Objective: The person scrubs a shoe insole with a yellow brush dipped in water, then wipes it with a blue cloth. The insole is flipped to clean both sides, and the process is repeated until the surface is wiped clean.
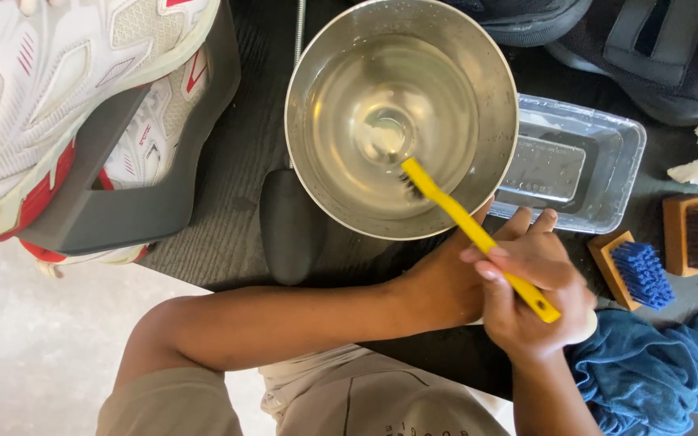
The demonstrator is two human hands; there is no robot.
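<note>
At the upper left a white and red sneaker [58, 89] sits on a grey stand [123, 202]. In the upper middle, the steel bowl [401, 117] holds clear water; my left hand [446, 278] rests against its near rim, fingers hidden, so I cannot tell their state. My right hand [531, 303] closes its fingers around the yellow brush [478, 234], bristles dipped in the water. It looks light, stiff, probably slick when wet, best held low on the handle. A blue scrub brush [636, 270] lies right.
</note>
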